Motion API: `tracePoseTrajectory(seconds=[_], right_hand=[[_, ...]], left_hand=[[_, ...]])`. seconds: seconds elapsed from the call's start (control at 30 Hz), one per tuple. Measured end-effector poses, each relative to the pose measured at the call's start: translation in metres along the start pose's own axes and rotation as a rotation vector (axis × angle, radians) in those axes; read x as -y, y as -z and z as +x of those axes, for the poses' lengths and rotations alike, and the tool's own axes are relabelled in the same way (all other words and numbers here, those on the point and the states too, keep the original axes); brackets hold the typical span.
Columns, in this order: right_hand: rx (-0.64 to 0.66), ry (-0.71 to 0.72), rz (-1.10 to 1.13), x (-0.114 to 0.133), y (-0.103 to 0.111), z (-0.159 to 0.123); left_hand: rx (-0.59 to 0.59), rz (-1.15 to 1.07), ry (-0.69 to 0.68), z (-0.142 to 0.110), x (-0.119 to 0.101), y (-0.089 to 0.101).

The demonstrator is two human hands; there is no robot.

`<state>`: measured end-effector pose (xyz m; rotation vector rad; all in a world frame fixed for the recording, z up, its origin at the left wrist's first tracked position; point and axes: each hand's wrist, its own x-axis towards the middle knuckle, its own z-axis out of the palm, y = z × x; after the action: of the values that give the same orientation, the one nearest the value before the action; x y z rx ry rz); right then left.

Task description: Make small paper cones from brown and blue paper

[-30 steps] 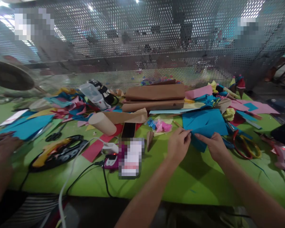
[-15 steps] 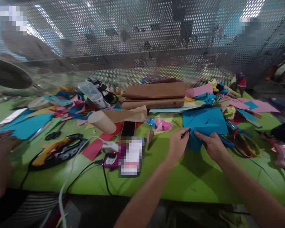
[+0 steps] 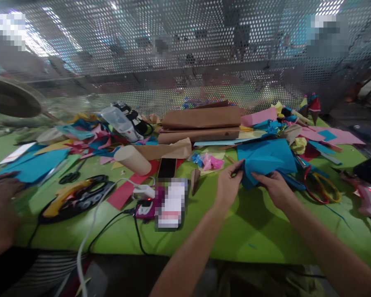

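A piece of blue paper point(image 3: 256, 168) is held up between my two hands, slightly bent, above the green table. My left hand point(image 3: 230, 181) pinches its left edge with thumb and fingers. At its lower right edge, my right hand point(image 3: 273, 186) grips it the same way. Just behind it lies a larger sheet of blue paper point(image 3: 286, 154), partly hidden. To the right rest scissors with red and yellow handles point(image 3: 321, 187). Left of my hands is a small brown paper cone point(image 3: 195, 181), with a bag of blue and pink pieces point(image 3: 207, 161) beyond.
Folded brown paper point(image 3: 200, 118) lies at the back. A pink glue gun point(image 3: 369, 200) is at the right edge. Phones, a purple power bank point(image 3: 146, 209) and a white cable point(image 3: 88, 235) sit left of me. Another person's hand point(image 3: 1, 202) rests far left.
The blue paper has turned and opened between my hands, now showing a broader bent surface. My left hand has shifted slightly left; my right hand stays nearly in place.
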<state>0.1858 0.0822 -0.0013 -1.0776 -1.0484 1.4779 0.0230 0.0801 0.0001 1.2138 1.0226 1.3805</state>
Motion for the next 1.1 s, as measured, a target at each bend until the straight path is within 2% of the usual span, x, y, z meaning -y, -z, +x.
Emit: tracePoseTrajectory(seconds=[0.1,0.23,0.4,0.53,0.63,0.83,0.97,1.1], right_hand=[[0.051,0.005,-0.048,0.0024,0.0004,0.0001],[0.057,0.03,-0.086,0.0058,-0.0004,0.0],[0.032,0.029,-0.094,0.0055,-0.0021,-0.0003],[0.018,0.01,-0.094,0.0038,-0.0015,0.0003],[0.021,0.028,-0.097,0.0037,-0.0014,0.0004],[0.027,0.069,-0.07,0.0052,-0.0019,-0.0021],[-0.027,0.086,-0.129,0.005,0.0006,-0.0015],[-0.025,0.063,-0.058,0.0078,0.0023,-0.0006]], left_hand=[[0.015,-0.109,0.064,0.0016,-0.0006,-0.0004],[0.024,-0.244,0.13,0.002,-0.0035,-0.0025],[0.033,-0.31,0.155,0.0014,-0.0048,-0.0039],[0.072,-0.324,0.125,0.002,-0.0013,-0.0046],[0.08,-0.277,0.086,0.002,0.0018,-0.0049],[0.013,0.032,-0.004,-0.0003,-0.0005,-0.0037],[-0.003,0.153,0.045,-0.0011,-0.0016,-0.0025],[0.074,0.145,0.127,-0.0026,-0.0007,-0.002]])
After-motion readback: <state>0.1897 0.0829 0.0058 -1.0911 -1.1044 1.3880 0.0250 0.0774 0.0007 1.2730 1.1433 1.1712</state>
